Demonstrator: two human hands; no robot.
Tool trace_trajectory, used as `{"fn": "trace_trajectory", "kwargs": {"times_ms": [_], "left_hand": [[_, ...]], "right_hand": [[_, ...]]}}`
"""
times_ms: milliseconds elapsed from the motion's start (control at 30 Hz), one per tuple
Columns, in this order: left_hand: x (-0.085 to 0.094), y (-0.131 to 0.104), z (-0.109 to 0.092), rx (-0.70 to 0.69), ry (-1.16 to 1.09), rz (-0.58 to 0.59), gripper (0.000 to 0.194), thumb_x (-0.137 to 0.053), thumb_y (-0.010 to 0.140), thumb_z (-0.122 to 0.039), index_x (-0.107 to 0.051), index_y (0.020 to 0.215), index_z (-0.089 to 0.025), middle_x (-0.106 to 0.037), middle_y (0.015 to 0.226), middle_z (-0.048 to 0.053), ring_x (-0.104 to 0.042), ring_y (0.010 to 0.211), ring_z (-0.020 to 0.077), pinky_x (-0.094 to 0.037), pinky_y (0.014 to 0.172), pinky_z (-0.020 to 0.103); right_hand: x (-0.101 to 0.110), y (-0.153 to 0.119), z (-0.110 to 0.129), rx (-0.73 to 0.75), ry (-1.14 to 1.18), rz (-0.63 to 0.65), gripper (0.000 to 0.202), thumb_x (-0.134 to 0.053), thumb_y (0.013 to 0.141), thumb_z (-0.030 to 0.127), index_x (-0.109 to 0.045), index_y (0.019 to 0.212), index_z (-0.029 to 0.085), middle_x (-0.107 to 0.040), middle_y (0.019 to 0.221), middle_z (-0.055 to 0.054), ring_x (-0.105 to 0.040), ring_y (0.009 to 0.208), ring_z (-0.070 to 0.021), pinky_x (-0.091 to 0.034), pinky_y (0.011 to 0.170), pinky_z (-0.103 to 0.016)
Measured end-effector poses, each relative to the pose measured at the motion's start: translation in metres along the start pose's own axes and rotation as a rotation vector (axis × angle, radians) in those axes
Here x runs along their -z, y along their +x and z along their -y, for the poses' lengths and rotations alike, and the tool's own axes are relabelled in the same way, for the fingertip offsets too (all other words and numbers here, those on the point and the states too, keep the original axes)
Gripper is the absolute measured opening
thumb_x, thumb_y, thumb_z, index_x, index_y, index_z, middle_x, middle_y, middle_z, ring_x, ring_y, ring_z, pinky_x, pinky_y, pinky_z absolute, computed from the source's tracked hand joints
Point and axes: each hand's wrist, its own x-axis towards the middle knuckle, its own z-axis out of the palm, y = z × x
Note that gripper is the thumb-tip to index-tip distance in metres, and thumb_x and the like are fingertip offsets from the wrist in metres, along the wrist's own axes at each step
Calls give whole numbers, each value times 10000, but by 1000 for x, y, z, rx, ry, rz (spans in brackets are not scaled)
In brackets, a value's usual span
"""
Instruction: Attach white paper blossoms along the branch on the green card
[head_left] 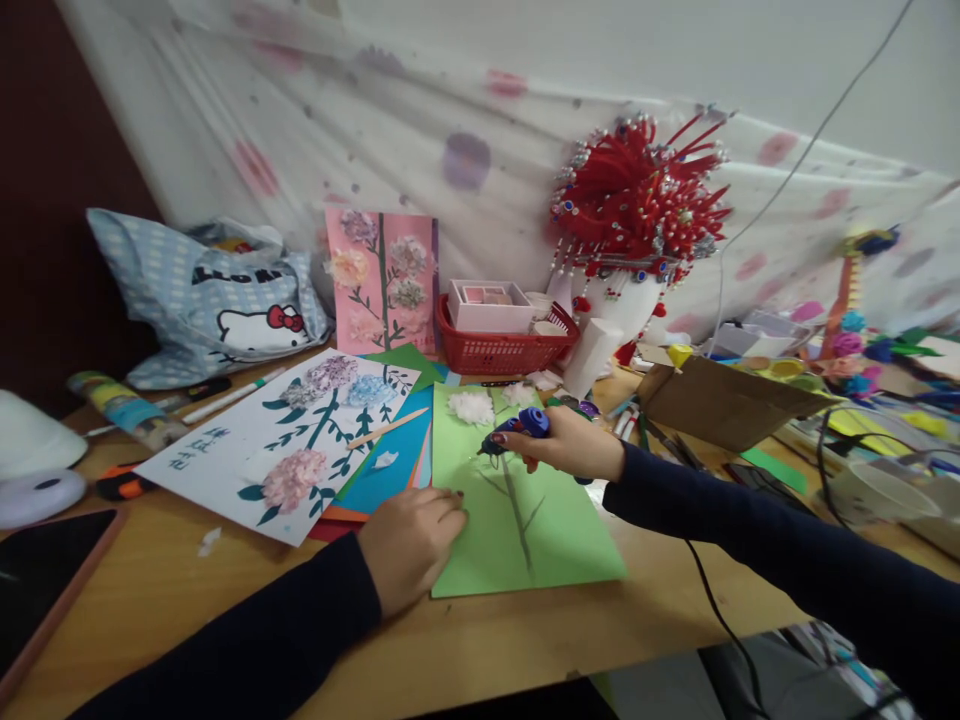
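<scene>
My right hand (pixel 576 443) is wrapped round a blue glue gun (pixel 517 428), whose dark nozzle points down and left just over a light green sheet (pixel 564 540). On that sheet are a drawn dark stem with branches (pixel 514 505) and, near its top edge, a white ruffled flower (pixel 471 406) and a second white tuft (pixel 519 394). My left hand (pixel 414 545) rests at the sheet's left edge, palm down, its fingers bent; what is under them, if anything, is hidden.
Left of the green sheet lies a white flower picture (pixel 225 475) on coloured papers. Behind stand a pink flower card (pixel 383 280), a red basket (pixel 495 352) and a red beaded headdress (pixel 637 200). A black cord (pixel 716 590) hangs below my right sleeve.
</scene>
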Motion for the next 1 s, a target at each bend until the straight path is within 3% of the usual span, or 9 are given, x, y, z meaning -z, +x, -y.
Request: {"fn": "trace_trajectory", "kwargs": {"times_ms": [300,1000], "left_hand": [[0,0,0,-1,19,-1,236,-425,840,-128,-622,969,-147,-680,1019,115,-608,998,226,-518,846,370],[0,-1,-1,5,59,30,224,-449,825,-126,-604,986,-140,-680,1041,111,-625,942,230,-531,781,354]], "right_hand": [[-2,9,0,32,25,-4,596,-466,805,654,-641,522,160,-671,556,-49,-579,502,-111,-413,528,-219],[-11,3,9,31,18,-5,588,-485,809,633,-632,497,157,-592,467,-25,-485,423,-84,-370,488,-223]]}}
